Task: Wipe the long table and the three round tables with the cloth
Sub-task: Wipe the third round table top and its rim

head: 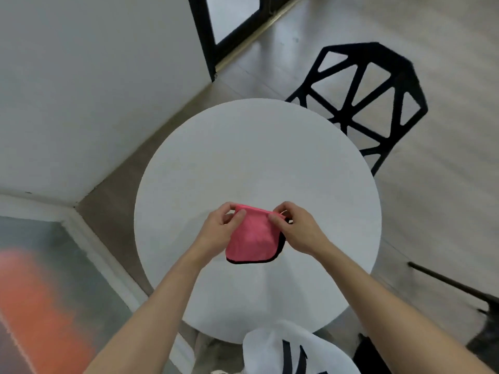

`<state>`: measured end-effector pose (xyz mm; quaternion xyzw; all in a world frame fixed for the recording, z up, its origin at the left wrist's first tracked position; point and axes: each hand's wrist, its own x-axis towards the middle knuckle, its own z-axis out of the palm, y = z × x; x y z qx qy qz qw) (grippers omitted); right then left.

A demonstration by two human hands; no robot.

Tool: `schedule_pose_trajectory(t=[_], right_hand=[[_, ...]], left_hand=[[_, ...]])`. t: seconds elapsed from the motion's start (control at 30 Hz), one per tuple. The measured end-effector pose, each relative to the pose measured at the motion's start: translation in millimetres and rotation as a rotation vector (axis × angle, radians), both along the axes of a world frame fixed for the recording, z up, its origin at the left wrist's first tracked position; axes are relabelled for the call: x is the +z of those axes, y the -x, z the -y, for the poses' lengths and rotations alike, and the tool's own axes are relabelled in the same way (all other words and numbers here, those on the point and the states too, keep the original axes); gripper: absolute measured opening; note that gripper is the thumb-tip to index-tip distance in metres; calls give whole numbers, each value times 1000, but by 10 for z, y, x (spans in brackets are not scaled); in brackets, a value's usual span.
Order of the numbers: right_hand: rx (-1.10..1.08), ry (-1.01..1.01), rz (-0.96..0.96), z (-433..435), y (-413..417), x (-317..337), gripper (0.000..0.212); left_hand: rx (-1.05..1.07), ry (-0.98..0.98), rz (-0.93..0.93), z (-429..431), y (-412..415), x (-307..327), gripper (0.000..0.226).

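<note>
A pink cloth (252, 238) with a black hem hangs folded above a white round table (256, 163). My left hand (220, 229) pinches its upper left corner between thumb and fingers. My right hand (295, 228) pinches the upper right corner in the same way. The cloth's lower edge hangs free, just over the near half of the tabletop. Both forearms reach in from the bottom of the view.
A black geometric chair (370, 103) stands at the table's far right side. A white wall (89, 85) and a glass pane (48, 279) close off the left. A dark door frame (205, 36) is at the back. Another dark chair part (459, 287) shows at right.
</note>
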<state>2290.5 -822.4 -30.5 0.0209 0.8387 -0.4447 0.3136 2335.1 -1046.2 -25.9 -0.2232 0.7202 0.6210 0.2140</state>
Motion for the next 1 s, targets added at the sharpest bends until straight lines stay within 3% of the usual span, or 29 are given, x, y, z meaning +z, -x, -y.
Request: schedule_pose_trajectory(t=[0.17, 0.33, 0.5, 0.67, 0.8, 0.93, 1.0], right_hand=[[-197, 30, 25, 555, -440, 27, 10], [-120, -132, -53, 1118, -764, 246, 12], [-172, -187, -400, 1593, -760, 392, 15], [-117, -188, -277, 2007, -626, 220, 18], [-221, -240, -200, 2245, -426, 247, 25], [-385, -332, -240, 2415, -289, 231, 23], [-498, -423, -282, 2617, -411, 67, 17]], left_hand=[[-211, -4, 52, 654, 72, -112, 27], [-546, 46, -40, 1328, 139, 70, 17], [-815, 389, -311, 1772, 395, 222, 18], [-932, 578, -376, 2160, 598, 127, 24], [-1009, 551, -379, 2250, 991, 117, 22], [-1100, 449, -512, 2271, 1507, 110, 22], [-1286, 351, -536, 2315, 1672, 85, 18]])
